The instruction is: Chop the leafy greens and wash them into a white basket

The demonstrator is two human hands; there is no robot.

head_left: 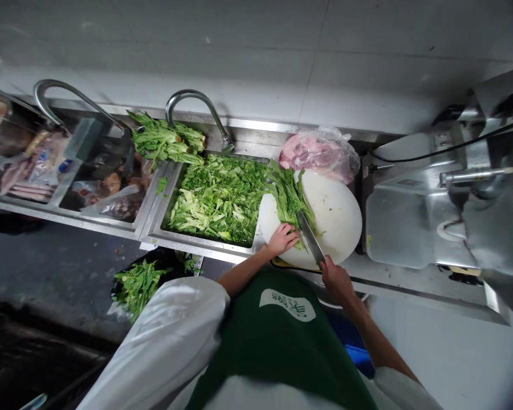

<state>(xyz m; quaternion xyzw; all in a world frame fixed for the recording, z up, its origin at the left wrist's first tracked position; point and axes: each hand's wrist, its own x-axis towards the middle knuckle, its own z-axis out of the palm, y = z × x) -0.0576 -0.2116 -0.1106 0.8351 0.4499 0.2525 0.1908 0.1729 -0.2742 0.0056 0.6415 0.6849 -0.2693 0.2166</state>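
Note:
My right hand [336, 278] is wrapped round the handle of a kitchen knife [311, 238]. Its blade points away from me, against the right side of a bunch of leafy greens [287, 193]. The greens lie across the left part of a round white cutting board [336, 210]. With bent fingers, my left hand [283, 239] presses down on the near end of the bunch, left of the blade. Cut greens [222, 199] fill the sink [154, 219] just left of the board.
Wrapped raw meat [320, 154] sits behind the board. More greens [169, 139] rest by the curved faucet [196, 97]. Bagged food fills another sink [111, 182] at left. A metal slicing machine [397, 222] stands right. Below, a black bag holds greens [141, 285].

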